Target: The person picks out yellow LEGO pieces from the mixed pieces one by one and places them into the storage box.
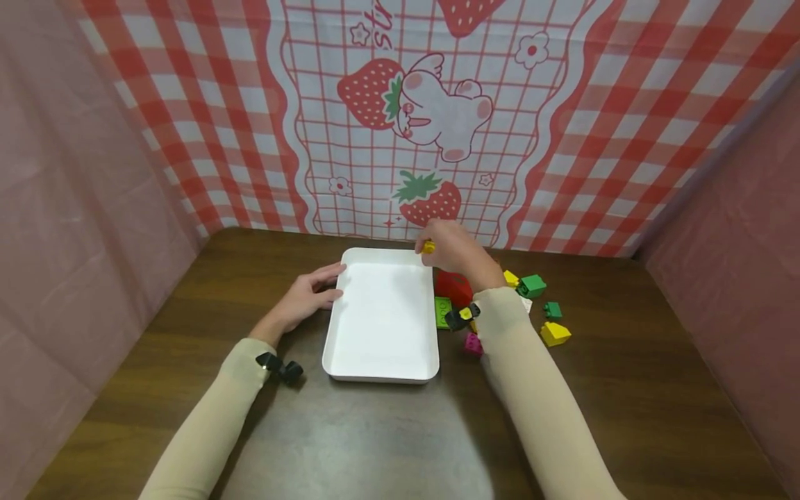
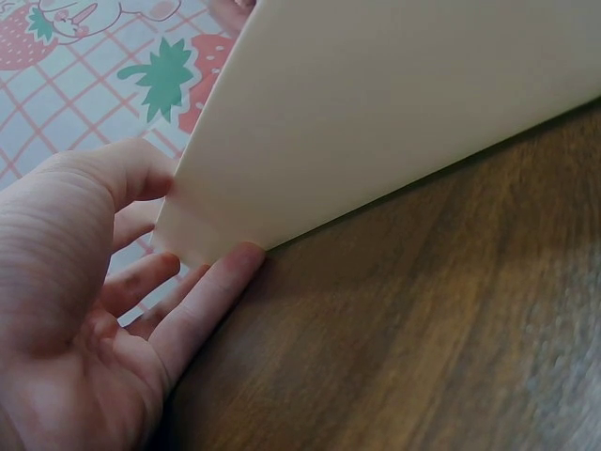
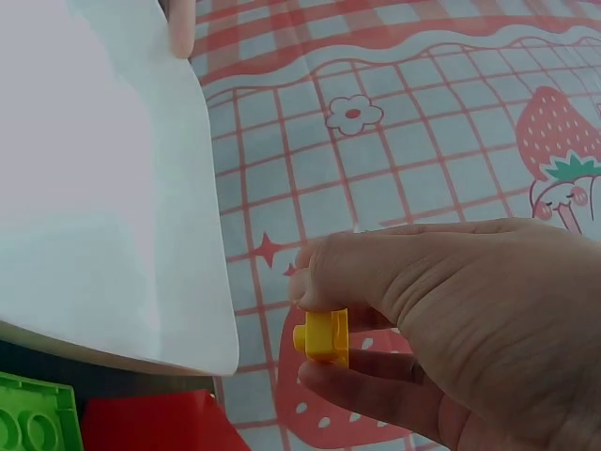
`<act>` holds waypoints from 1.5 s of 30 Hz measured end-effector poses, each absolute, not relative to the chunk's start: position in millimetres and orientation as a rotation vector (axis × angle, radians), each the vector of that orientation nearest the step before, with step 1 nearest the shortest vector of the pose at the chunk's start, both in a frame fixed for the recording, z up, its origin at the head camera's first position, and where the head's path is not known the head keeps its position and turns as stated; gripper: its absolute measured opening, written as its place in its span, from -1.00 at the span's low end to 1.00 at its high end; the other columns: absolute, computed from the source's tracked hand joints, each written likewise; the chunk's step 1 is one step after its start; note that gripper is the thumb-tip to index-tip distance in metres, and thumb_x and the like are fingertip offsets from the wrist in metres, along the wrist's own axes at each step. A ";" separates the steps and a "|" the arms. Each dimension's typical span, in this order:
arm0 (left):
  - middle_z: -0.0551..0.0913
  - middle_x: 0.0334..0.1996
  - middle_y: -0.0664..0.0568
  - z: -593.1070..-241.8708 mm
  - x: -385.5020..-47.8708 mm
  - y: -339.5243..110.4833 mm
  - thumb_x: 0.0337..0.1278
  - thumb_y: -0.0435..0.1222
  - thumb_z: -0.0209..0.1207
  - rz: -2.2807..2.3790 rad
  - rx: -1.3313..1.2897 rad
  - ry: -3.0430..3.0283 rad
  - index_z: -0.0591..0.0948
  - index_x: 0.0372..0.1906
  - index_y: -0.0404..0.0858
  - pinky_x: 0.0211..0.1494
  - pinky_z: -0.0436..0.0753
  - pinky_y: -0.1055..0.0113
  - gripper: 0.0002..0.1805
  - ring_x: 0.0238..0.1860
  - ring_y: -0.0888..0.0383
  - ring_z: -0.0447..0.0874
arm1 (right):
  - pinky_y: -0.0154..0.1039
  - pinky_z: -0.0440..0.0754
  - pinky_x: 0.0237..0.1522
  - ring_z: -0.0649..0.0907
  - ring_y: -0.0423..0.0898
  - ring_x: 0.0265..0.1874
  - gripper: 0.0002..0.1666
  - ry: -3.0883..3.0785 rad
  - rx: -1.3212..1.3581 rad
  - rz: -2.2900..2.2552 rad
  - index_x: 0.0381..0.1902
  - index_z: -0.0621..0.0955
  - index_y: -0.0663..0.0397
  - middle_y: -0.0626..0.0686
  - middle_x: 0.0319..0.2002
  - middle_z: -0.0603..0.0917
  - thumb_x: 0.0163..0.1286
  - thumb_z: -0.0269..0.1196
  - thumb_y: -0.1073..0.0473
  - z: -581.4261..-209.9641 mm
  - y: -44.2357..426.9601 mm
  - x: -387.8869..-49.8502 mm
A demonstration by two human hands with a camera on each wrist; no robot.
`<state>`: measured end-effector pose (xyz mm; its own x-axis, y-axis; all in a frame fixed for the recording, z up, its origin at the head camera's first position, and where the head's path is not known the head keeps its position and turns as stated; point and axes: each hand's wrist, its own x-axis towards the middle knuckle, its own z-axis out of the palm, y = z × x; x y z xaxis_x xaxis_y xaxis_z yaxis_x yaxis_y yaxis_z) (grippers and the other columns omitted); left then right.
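My right hand (image 1: 448, 244) pinches yellow block (image 3: 324, 336) near white tray (image 1: 384, 319), far right corner. My left hand (image 1: 306, 297), fingers spread, touches tray's left side. Lime brick (image 1: 442, 313) opposite.

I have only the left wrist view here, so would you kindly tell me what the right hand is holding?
Observer: The right hand pinches a small yellow block.
Operator: Thank you; what lies close by the right side of the white tray?
Observer: A light green block lies there.
Operator: I see; is any block lying farther out to the right?
Observer: Yes, a dark green block lies farther right on the table.
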<state>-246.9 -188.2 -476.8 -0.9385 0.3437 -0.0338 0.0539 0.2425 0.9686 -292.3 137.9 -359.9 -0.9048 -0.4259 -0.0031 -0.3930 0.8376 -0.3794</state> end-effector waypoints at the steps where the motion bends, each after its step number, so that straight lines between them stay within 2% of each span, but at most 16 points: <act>1: 0.13 0.85 -0.26 -477.1 -247.1 -187.8 0.66 -0.45 0.22 1.763 0.368 2.271 0.33 0.74 -0.37 0.14 0.87 0.44 -0.30 0.73 -0.37 0.34 | 0.06 0.87 0.34 0.73 0.13 0.16 -0.74 2.927 -0.648 -0.575 0.12 0.87 0.05 0.13 0.28 0.82 0.51 0.52 0.23 -359.6 137.4 -291.9; 11: 0.14 0.85 -0.29 -476.8 -247.3 -187.7 0.67 -0.44 0.22 1.759 0.385 2.281 0.33 0.74 -0.38 0.14 0.87 0.44 -0.31 0.73 -0.40 0.32 | 0.01 0.88 0.31 0.71 0.12 0.18 -0.72 2.917 -0.644 -0.561 0.14 0.88 0.06 0.10 0.32 0.81 0.51 0.53 0.22 -359.9 122.4 -291.4; 21: 0.12 0.85 -0.30 -479.1 -246.4 -189.9 0.66 -0.48 0.20 1.783 0.387 2.266 0.31 0.74 -0.41 0.09 0.83 0.52 -0.31 0.69 -0.38 0.36 | 0.07 0.78 0.46 0.66 0.16 0.33 -0.75 2.894 -0.718 -0.546 0.11 0.87 0.11 0.13 0.41 0.74 0.53 0.51 0.25 -360.1 107.0 -289.8; 31: 0.13 0.84 -0.33 -477.0 -246.5 -187.5 0.66 -0.47 0.21 1.780 0.393 2.262 0.31 0.74 -0.42 0.08 0.84 0.52 -0.30 0.68 -0.39 0.38 | 0.13 0.71 0.57 0.61 0.21 0.48 -0.72 2.903 -0.710 -0.587 0.14 0.88 0.10 0.18 0.56 0.63 0.51 0.52 0.26 -365.8 106.9 -288.7; 38: 0.13 0.84 -0.33 -477.4 -246.8 -186.8 0.66 -0.48 0.20 1.777 0.399 2.264 0.31 0.73 -0.43 0.07 0.83 0.53 -0.31 0.69 -0.39 0.37 | 0.13 0.70 0.53 0.62 0.15 0.27 -0.73 2.934 -0.729 -0.603 0.11 0.88 0.09 0.12 0.30 0.71 0.48 0.54 0.28 -377.0 108.5 -286.6; 42: 0.13 0.84 -0.31 -477.9 -246.6 -187.2 0.66 -0.47 0.20 1.774 0.387 2.268 0.31 0.74 -0.41 0.09 0.84 0.52 -0.30 0.69 -0.37 0.37 | 0.21 0.58 0.62 0.63 0.15 0.28 -0.74 2.940 -0.716 -0.574 0.09 0.89 0.09 0.12 0.27 0.74 0.48 0.54 0.27 -382.6 105.8 -287.0; 45: 0.12 0.85 -0.30 -478.2 -246.8 -187.8 0.66 -0.46 0.21 1.765 0.385 2.276 0.30 0.74 -0.40 0.10 0.85 0.51 -0.30 0.69 -0.37 0.37 | 0.17 0.63 0.59 0.65 0.15 0.26 -0.75 2.937 -0.717 -0.553 0.09 0.90 0.09 0.12 0.26 0.76 0.49 0.53 0.28 -387.3 103.3 -288.8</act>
